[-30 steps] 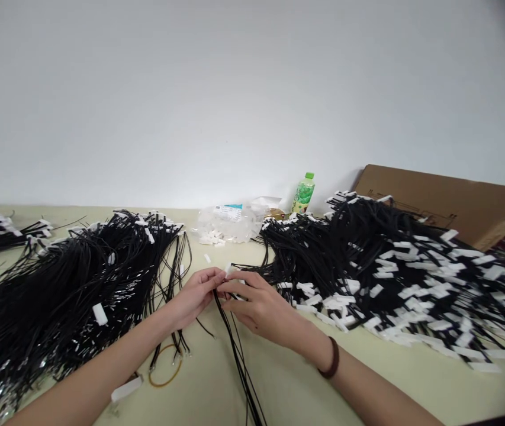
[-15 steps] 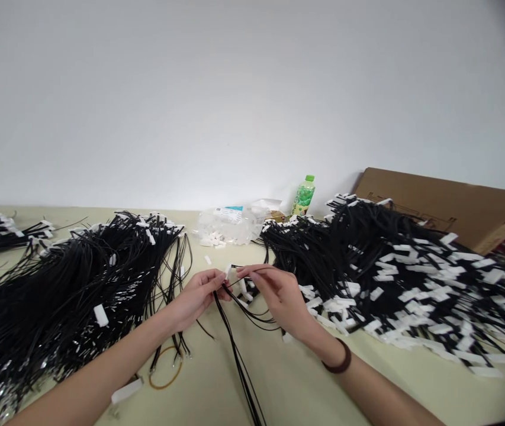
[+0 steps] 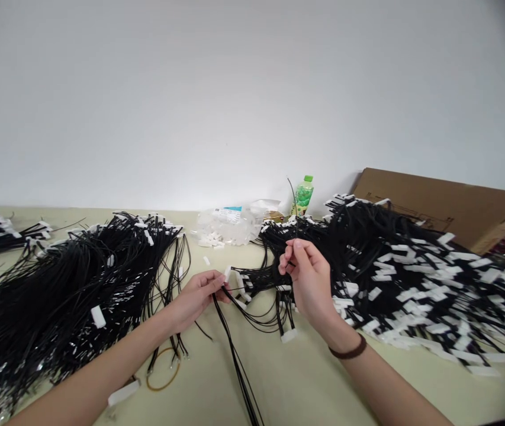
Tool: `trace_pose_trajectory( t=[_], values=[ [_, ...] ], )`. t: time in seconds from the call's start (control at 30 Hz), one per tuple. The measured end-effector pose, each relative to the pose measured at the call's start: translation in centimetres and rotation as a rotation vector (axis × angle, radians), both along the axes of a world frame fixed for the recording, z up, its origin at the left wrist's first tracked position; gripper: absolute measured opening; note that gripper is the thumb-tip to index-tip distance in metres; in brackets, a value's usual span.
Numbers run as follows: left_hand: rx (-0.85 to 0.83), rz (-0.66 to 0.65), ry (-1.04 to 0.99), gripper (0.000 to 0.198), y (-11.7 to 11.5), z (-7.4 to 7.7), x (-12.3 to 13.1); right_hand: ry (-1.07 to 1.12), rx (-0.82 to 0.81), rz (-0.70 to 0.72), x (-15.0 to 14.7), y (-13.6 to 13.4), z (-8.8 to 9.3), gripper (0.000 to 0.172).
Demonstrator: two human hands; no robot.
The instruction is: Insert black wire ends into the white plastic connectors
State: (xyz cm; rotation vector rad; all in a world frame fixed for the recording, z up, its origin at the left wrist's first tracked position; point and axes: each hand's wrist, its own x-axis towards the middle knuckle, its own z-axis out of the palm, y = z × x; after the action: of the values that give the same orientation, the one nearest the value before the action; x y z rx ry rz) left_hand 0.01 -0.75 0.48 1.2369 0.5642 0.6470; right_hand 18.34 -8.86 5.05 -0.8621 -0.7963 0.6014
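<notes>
My left hand (image 3: 201,296) is closed in a pinch on a white connector (image 3: 228,273) near the middle of the table. Black wires (image 3: 237,358) run from it down toward the front edge, and others curve off to the right. To the right and higher up, my right hand (image 3: 309,275) pinches a single thin black wire (image 3: 293,198) whose free tip sticks up above the fingers. Behind and below that hand lie more black wires with white connectors, one white connector (image 3: 289,336) resting just under it.
Big piles of black wires (image 3: 74,266) cover the left and more wires with white connectors (image 3: 425,296) the right. At the back stand a plastic bag of white pieces (image 3: 234,228), a green-capped bottle (image 3: 304,194) and a cardboard box (image 3: 438,198). A yellowish ring (image 3: 163,387) lies front left.
My right hand has moved up and to the right, away from the left hand, with a thin wire now upright in its fingers. My left hand stays almost in place.
</notes>
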Motion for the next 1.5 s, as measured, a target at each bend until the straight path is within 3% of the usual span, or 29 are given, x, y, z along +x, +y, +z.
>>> trace_pose_trajectory(
  t=[0.3, 0.93, 1.5],
  values=[
    [0.008, 0.011, 0.022, 0.027, -0.2, 0.3, 0.1, -0.186, -0.062, -0.125, 0.0, 0.2, -0.9, 0.032],
    [0.023, -0.024, 0.039, 0.027, -0.1, 0.1, 0.0, -0.498, -0.116, -0.106, -0.4, 0.3, -2.3, 0.029],
    [0.015, -0.005, 0.054, 0.027, -0.4, 0.6, 0.0, -0.597, -0.090, -0.142, -0.4, 0.0, -2.0, 0.027]
  ],
)
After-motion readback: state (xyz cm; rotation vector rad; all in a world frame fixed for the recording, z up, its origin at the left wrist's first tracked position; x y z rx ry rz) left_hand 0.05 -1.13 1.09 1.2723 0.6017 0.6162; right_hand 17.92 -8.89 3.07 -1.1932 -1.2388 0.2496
